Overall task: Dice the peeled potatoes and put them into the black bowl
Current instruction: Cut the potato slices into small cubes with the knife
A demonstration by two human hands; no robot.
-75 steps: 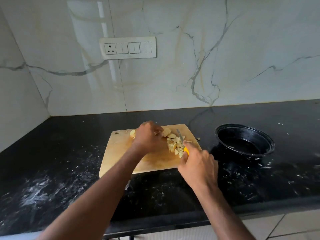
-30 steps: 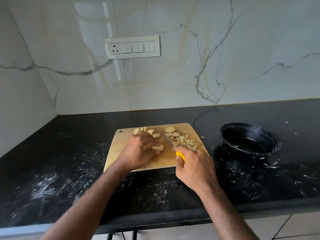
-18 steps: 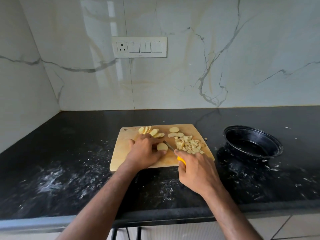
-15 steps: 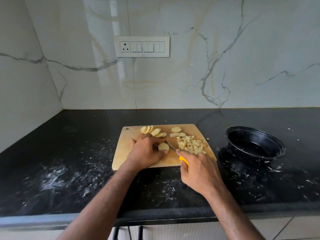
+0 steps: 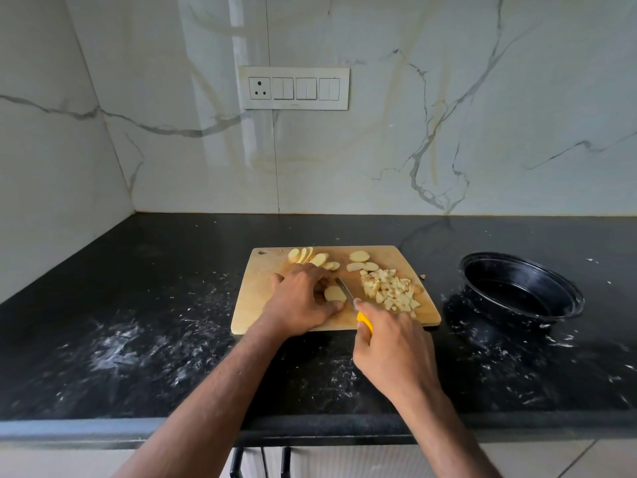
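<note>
A wooden cutting board (image 5: pixel 255 298) lies on the black counter. My left hand (image 5: pixel 303 298) holds a round potato slice (image 5: pixel 334 293) down on the board with curled fingers. My right hand (image 5: pixel 389 350) grips the yellow handle of a knife (image 5: pixel 346 294); its blade lies just right of that slice. A pile of diced potato (image 5: pixel 389 289) sits at the board's right side. More potato slices (image 5: pixel 312 258) lie at the board's far edge, and two others (image 5: pixel 360 262) above the pile. The black bowl (image 5: pixel 520 291) stands to the right of the board and looks to hold no potato.
The black counter (image 5: pixel 138 305) is smeared with white streaks and specks. A marble wall with a switch panel (image 5: pixel 294 88) rises behind. One small potato bit (image 5: pixel 422 277) lies off the board's right edge. The counter's front edge runs below my arms.
My left hand drew one slice from the far side to the board's middle. The knife moved from the diced pile to beside that slice. The camera tilted upward.
</note>
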